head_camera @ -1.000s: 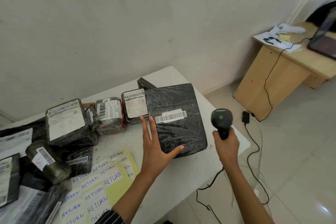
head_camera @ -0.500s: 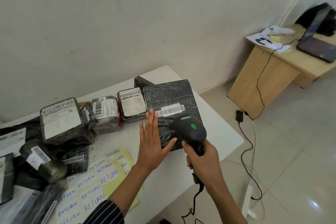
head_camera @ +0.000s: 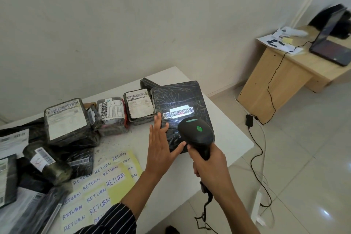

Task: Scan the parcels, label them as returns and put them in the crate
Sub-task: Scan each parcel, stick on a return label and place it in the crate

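Scan step running, frame centre: right hand grips black plastic handheld scanner, its light on white barcode strip of large flat parcel in glossy wrinkled black film. Straight-fingered left hand steadies parcel on white table. Labelling not yet done: yellow sheet of handwritten RETURN stickers lower left. No crate visible; more wrapped parcels at left.

The left arm wears a dark cloth sleeve with thin white pinstripes that run along the arm to its hem. The sleeve shows over the near edge of the white counter, and its hem sits loose and slightly rumpled round the arm. Past the hem, farther in over the counter, the left forearm is bare up to the left grip. Off the counter's near right side, the right forearm is bare up to the right grip.
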Available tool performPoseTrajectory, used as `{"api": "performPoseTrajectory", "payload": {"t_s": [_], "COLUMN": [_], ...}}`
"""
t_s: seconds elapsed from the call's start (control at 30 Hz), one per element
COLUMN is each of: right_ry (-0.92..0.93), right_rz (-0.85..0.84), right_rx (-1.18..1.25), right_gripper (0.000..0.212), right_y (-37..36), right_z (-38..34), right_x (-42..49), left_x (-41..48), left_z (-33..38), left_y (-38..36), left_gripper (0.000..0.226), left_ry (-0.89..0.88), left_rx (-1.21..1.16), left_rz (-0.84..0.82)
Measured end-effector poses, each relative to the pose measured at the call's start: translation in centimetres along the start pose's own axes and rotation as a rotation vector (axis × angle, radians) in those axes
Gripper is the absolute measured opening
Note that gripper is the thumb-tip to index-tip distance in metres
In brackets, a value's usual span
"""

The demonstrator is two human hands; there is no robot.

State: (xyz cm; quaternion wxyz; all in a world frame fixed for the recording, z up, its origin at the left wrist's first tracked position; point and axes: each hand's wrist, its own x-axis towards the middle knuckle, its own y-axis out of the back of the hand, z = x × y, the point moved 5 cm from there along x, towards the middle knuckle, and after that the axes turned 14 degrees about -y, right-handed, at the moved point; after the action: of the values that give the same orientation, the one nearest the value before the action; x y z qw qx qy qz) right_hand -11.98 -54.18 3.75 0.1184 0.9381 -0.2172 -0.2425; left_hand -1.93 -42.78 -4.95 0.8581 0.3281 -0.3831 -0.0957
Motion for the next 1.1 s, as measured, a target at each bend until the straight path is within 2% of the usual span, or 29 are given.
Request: {"api": "performPoseTrajectory", "payload": {"t_s": [0.2, 0.47, 1.1], "right_ry": [-0.007, -0.013, 0.03], "right_rz": [-0.01, 0.008, -0.013], "right_rx": [0.004, -0.012, -0.002], "right_gripper": [0.018, 0.02, 0.014], "right_y": [-0.1, -0.2, 0.3], "right_z": [-0.1, -0.2, -1.3], "right_x": [-0.4, -1.0, -3.1], "left_x": [0.0, 0.0, 0.0], "left_z": [0.0, 0.1, 0.3], "left_y": [0.0, 0.1, 0.1], "left_gripper": [0.051, 0.053, 0.053], "left_ry": [-0.005, 0.013, 0.013], "left_rx": [-0.001, 0.092, 0.121], "left_rz": [0.005, -0.003, -0.005]}}
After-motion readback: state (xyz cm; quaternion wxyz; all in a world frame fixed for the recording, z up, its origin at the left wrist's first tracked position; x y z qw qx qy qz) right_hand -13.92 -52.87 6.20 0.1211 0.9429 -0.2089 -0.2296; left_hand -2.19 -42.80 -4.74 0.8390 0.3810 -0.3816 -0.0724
